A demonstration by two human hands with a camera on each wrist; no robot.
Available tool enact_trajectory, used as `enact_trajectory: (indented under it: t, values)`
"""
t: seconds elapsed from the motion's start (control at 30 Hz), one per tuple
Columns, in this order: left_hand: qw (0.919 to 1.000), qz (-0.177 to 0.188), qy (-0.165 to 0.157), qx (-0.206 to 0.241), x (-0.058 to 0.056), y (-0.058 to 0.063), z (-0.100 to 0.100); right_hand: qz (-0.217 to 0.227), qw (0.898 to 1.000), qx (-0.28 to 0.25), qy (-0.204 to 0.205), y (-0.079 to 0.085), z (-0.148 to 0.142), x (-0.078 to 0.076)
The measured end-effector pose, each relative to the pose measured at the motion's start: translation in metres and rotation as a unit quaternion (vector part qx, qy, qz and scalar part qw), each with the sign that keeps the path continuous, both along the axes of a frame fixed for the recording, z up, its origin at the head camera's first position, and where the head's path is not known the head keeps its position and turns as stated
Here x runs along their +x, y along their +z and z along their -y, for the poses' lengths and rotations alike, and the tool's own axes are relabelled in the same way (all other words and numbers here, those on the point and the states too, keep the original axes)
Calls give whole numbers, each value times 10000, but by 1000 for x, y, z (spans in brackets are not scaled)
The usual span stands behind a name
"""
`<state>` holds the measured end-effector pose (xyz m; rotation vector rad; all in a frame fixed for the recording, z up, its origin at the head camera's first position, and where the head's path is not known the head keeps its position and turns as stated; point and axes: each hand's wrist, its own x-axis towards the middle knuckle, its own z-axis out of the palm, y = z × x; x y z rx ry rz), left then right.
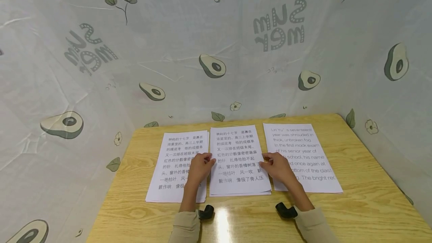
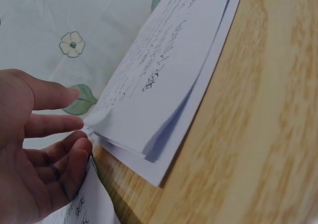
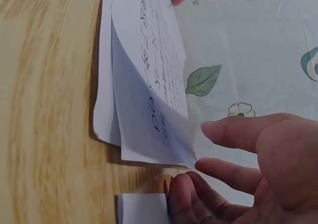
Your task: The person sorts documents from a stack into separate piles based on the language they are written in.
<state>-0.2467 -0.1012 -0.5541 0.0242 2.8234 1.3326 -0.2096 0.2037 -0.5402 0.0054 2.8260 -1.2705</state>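
The middle stack of paper [image 1: 236, 160] bears printed Chinese text and lies between my two hands. My left hand [image 1: 200, 168] is at its left edge; in the left wrist view the straight index fingertip meets the paper's edge, the thumb stands apart, and the other fingers bend loosely. At the right edge is my right hand [image 1: 278, 167], its index fingertip touching the edge and its thumb held away in the right wrist view. The top sheet [image 3: 149, 105] bows up from the paper beneath it. Neither thumb presses on the sheet.
A second stack with Chinese text [image 1: 158, 186] lies to the left, partly under my left hand. To the right is a stack with English text [image 1: 297, 138], partly covered by my right hand. All rest on a wooden table [image 1: 364, 205] before a patterned curtain [image 1: 182, 29].
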Motion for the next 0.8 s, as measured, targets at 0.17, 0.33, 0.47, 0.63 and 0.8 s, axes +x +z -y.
enact_trajectory:
  t: [0.17, 0.33, 0.47, 0.63, 0.8]
  values:
    - [9999, -11, 36, 160, -1, 0, 0, -3, 9999, -91, -44, 2, 2, 1]
    - [9987, -70, 42, 504, 1, 4, -2, -121, 9997, -203, -55, 3, 3, 1]
    - [9976, -79, 7, 681, 3, 6, -5, -177, 9995, -253, -46, 3, 3, 1]
    - [9976, -45, 33, 697, 4, 6, -9, -167, 9992, -343, -70, 2, 3, 1]
    - [9974, -105, 50, 711, 4, 7, -10, -172, 9993, -329, -73, 4, 1, 1]
